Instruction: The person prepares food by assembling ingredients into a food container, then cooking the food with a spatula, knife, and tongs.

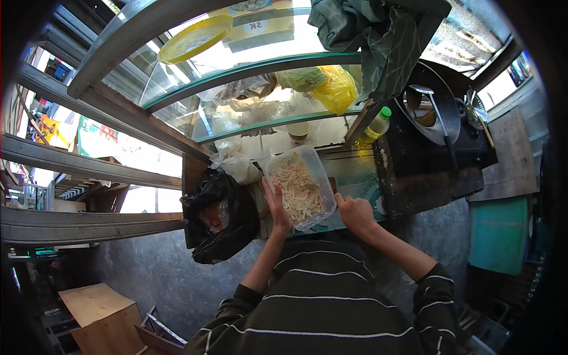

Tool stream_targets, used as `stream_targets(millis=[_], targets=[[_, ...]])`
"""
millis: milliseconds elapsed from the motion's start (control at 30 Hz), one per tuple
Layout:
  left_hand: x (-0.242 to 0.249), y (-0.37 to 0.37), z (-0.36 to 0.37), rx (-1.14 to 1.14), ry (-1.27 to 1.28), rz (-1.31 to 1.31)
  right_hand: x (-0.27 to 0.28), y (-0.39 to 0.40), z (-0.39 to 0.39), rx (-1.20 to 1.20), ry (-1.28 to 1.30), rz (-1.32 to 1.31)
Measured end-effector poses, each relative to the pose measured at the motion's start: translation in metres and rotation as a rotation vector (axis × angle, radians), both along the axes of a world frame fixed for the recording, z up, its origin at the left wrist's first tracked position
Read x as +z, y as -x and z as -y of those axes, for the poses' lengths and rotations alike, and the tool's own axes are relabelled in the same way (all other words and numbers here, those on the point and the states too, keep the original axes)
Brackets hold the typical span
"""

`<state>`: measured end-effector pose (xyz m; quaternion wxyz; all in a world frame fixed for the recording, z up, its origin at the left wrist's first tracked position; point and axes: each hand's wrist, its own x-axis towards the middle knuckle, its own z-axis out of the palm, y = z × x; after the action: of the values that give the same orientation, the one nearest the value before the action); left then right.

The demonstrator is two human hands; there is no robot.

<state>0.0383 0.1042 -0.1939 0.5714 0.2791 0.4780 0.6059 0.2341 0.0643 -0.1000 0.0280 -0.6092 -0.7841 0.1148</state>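
Observation:
A clear plastic container [318,207] holds pale shredded food [297,192] with a few orange bits. It sits tilted on the counter in front of me. My left hand [277,212] lies along its left side, fingers stretched out against the wall. Close to the container's right side is my right hand [356,214], its fingers curled closed; whatever they hold, if anything, is hidden. Left of the container, an open black plastic bag [239,207] has something pinkish-brown inside. Behind that bag sits a clear plastic bag [241,168] with pale contents.
A glass display case [254,71] rises behind the counter, with a yellow plastic bag [336,89] inside. Dark cloth [387,53] drapes its right corner. A green-capped bottle [377,125] stands beside the stove [414,163], which bears a large pan [447,127].

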Motion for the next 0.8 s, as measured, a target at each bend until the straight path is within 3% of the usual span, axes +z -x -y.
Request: stream_targets(millis=[67,133,167,233,267,300,333,367,467,533,633,800], targets=[[0.004,-0.001,-0.001,-0.026,0.018,-0.079,-0.001,0.002,0.011,-0.01,0.072,0.016],[0.007,-0.002,0.004,-0.023,0.039,-0.166,0.0,0.002,0.018,-0.146,0.329,-0.191],[0.01,-0.004,0.007,-0.023,0.059,-0.253,-0.008,0.001,0.019,-0.151,0.327,-0.191],[0.018,-0.01,0.014,-0.043,0.09,-0.36,-0.033,-0.001,0.022,-0.195,0.475,-0.584],[0.021,-0.012,0.018,-0.056,0.119,-0.469,-0.037,0.0,0.023,-0.201,0.476,-0.587],[0.011,-0.009,0.017,-0.061,0.117,-0.47,-0.039,0.002,0.021,-0.222,0.558,-0.638],[-0.005,-0.006,0.013,-0.029,0.111,-0.291,-0.039,0.003,0.017,-0.24,0.639,-0.686],[-0.015,-0.005,0.01,0.006,0.104,-0.11,-0.032,0.004,0.014,-0.238,0.634,-0.685],[-0.013,-0.002,0.007,-0.032,0.052,0.04,0.0,0.005,0.001,-0.233,0.546,-0.635],[-0.01,-0.003,0.005,-0.047,0.039,0.039,0.014,0.003,-0.004,-0.185,0.203,-0.549],[-0.004,-0.009,0.007,-0.092,0.044,0.046,0.023,0.002,-0.02,-0.142,-0.02,-0.334],[0.024,-0.012,0.002,-0.128,0.071,0.052,-0.009,0.01,0.006,0.036,-0.068,-0.15]])
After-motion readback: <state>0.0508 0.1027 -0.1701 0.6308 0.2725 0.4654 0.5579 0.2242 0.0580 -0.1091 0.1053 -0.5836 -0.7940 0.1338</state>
